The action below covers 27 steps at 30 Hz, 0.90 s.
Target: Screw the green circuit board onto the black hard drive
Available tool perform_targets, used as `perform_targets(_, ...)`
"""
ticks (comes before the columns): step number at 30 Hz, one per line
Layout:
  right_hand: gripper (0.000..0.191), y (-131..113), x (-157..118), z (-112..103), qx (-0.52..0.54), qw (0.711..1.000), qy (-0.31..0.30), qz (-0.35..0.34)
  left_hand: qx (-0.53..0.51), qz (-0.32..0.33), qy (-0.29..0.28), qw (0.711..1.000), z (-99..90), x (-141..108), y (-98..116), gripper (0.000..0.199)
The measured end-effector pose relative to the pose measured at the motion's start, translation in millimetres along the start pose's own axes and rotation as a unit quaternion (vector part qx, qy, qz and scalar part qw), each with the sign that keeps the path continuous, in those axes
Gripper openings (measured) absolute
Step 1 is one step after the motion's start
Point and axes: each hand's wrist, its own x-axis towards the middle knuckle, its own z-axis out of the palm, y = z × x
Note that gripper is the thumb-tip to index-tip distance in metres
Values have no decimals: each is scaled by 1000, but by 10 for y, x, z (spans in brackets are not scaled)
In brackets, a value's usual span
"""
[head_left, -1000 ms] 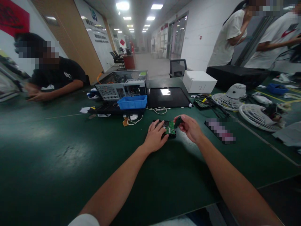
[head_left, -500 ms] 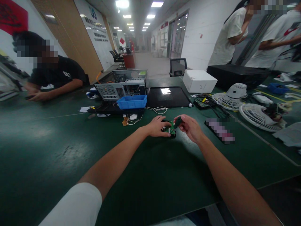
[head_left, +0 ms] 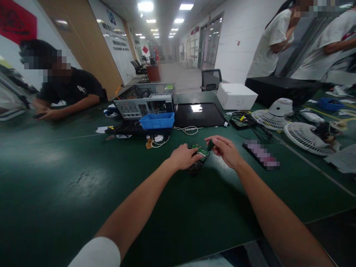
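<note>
The right hand's fingers (head_left: pixel 216 142) are closed narrowly around a dark-handled tool (head_left: pixel 210 145), held just beside the right edge of a small device with a green circuit board (head_left: pixel 203 151); the tool's tip is too small to make out. The left hand (head_left: pixel 182 157) lies over the left part of that device, its thumb and forefinger parted across the board; whether they grip it or only rest on it, I cannot tell.

The device sits at an angle on the green surface (head_left: pixel 111 193), in front of the person and between the two hands, its dark near end showing below the left thumb; to the right of the right hand lies a flat, blurred-out rectangular object (head_left: pixel 261 155).

Beyond the hands, a white cable (head_left: pixel 161 144) lies curled near a blue tray (head_left: pixel 157 121); behind the tray stands an open metal computer case (head_left: pixel 130 107), with a flat black panel (head_left: pixel 198 115) to its right; farther right are a marked white box (head_left: pixel 236 100), a white fan (head_left: pixel 299 137) and a large black box (head_left: pixel 280 91); a person in a dark top (head_left: pixel 80 87) sits at the far left, forearms on the surface.
</note>
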Motion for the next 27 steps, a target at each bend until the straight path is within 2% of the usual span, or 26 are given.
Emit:
perform_targets(3,37,20,3,10,0,1000,4,2,-20,-22,3,1000,22,-94,7,67)
perform_targets(7,33,25,19,20,23,1000,21,6,-26,-21,7,999,64,-152,-20,53)
perform_targets(13,33,9,35,13,53,998,36,17,-120,-17,47,992,164,-154,-124,39)
perform_targets(19,34,40,62,-46,42,997,66,-3,-155,-16,67,985,247,-177,-196,42)
perform_targets(27,41,61,70,-15,19,998,64,-4,-155,8,92,984,312,-181,-211,42)
